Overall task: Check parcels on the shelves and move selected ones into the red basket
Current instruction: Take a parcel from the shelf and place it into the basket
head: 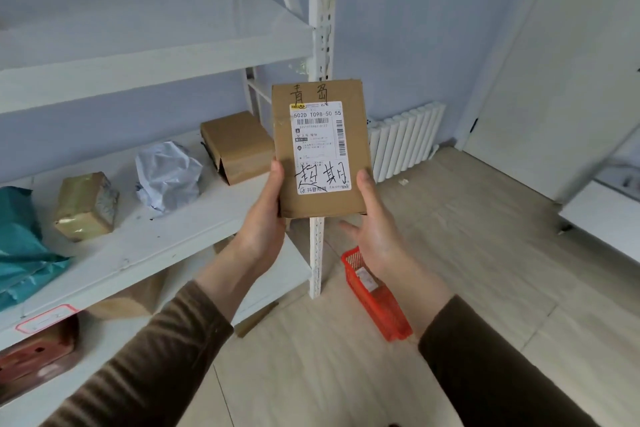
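Observation:
I hold a flat brown cardboard parcel point(320, 146) upright in front of me, its white shipping label with black handwriting facing me. My left hand point(265, 218) grips its lower left edge with the thumb on the front. My right hand point(375, 225) supports its lower right edge and underside. The red basket point(381, 302) stands on the floor below my right hand, beside the shelf post, with one small parcel in it. My right forearm hides part of the basket.
The white shelf point(156, 239) at my left carries a brown box point(239, 146), a crumpled white bag point(166, 173), a taped box point(86, 206) and a teal bag point(20, 239). More parcels lie on the lower shelf. A white radiator point(405, 139) and a door point(554, 62) stand to the right.

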A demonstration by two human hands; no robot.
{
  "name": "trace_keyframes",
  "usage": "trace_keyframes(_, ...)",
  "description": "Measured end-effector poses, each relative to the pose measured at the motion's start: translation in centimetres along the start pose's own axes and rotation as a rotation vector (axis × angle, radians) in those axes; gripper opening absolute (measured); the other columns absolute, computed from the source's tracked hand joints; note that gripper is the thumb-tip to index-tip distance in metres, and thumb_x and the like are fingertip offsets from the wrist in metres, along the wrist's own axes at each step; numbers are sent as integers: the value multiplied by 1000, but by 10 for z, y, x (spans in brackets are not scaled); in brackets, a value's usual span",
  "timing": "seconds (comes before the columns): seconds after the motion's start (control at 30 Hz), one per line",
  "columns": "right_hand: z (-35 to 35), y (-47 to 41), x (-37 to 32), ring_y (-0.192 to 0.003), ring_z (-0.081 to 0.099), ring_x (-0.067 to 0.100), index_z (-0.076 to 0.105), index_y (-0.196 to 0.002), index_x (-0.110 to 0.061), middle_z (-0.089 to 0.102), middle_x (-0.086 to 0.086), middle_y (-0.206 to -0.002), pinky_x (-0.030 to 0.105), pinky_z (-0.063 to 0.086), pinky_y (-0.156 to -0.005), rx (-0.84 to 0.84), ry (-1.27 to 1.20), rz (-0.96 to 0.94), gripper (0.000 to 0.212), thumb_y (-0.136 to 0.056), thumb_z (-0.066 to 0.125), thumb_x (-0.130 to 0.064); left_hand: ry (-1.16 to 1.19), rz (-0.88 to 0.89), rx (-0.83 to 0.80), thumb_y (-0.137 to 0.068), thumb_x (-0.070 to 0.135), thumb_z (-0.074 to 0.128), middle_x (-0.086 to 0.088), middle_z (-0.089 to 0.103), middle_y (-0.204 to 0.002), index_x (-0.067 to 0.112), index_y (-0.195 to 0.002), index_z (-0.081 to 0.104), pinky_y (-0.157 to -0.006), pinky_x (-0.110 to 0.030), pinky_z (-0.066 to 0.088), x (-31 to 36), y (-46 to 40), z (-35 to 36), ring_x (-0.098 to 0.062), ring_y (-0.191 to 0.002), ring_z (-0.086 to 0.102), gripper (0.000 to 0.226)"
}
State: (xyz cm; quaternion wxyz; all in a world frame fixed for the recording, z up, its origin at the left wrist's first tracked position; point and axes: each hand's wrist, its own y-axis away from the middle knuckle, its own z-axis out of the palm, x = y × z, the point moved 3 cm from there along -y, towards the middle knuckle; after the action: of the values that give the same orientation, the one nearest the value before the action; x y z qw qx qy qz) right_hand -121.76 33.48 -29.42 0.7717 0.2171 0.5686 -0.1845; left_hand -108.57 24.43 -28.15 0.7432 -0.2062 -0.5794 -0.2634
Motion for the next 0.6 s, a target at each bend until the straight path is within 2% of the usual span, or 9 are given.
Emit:
trace_keyframes(0.07, -29, -6, -2, -102, 71, -8, 53, -142, -41, 76, -24, -114, 20, 57, -79, 13, 15, 4, 44, -102, 48, -57, 20, -30, -25, -112, 53, 23, -4, 68, -142, 20, -150, 55, -116, -43, 45, -17, -8, 22, -19, -132, 63, 60)
trace_keyframes(0.1, -45, -9, -3, -99, 71, -9, 52, -139, -45, 75, -29, -108, 18, 56, -79, 26, 28, 8, 38, -103, 47, -57, 24, -42, -32, -112, 52, 23, -4, 66, -143, 20, -151, 53, -117, -45, 44, -26, -14, 34, -21, -132, 61, 59)
trace_keyframes(0.17, -77, -16, -6, -110, 67, -4, 47, -137, -50, 73, -34, -107, 27, 51, -96, 48, 55, 27, 36, -102, 47, -59, 20, -55, -46, -113, 50, 23, 4, 64, -148, 23, -155, 48, -120, -35, 40, -47, -27, 61, -11, -139, 57, 56)
trace_keyframes(0.23, -113, -24, -7, -124, 60, 3, 46, -145, -47, 69, -29, -120, 39, 44, -112, 56, 81, 59, 52, -97, 50, -66, 26, -77, -48, -113, 49, 25, 10, 60, -151, 24, -158, 43, -121, -29, 36, -69, -40, 91, -3, -141, 52, 55)
trace_keyframes(0.27, -133, -28, -5, -129, 59, 8, 47, -148, -46, 68, -24, -129, 44, 42, -116, 59, 81, 81, 64, -91, 54, -73, 44, -87, -42, -113, 47, 27, 11, 62, -149, 23, -159, 42, -120, -27, 39, -80, -46, 107, -1, -140, 54, 54)
trace_keyframes(0.33, -173, -36, -5, -133, 61, 16, 50, -146, -48, 68, -16, -138, 49, 41, -117, 62, 88, 109, 72, -82, 59, -80, 80, -98, -42, -114, 43, 27, 15, 70, -137, 20, -159, 42, -103, -17, 51, -104, -60, 141, 3, -128, 62, 52)
trace_keyframes(0.4, -215, -47, -2, -132, 62, 19, 53, -142, -49, 69, -13, -137, 52, 41, -118, 60, 79, 139, 65, -84, 61, -77, 84, -122, -54, -114, 42, 26, 17, 72, -132, 20, -158, 41, -91, -11, 53, -129, -73, 174, 4, -124, 65, 51)
trace_keyframes(0.53, -288, -67, 6, -134, 60, 22, 56, -134, -52, 69, -12, -136, 55, 39, -119, 61, 76, 229, 57, -83, 63, -76, 58, -207, -39, -111, 55, 28, 10, 63, -149, 27, -160, 37, -107, -25, 45, -174, -89, 229, -5, -138, 57, 58)
trace_keyframes(0.6, -313, -76, 12, -135, 58, 23, 56, -135, -50, 68, -11, -137, 56, 39, -119, 60, 71, 263, 62, -80, 65, -78, 61, -233, -13, -107, 59, 32, 9, 60, -151, 30, -160, 38, -116, -34, 38, -193, -94, 248, -8, -142, 53, 60)
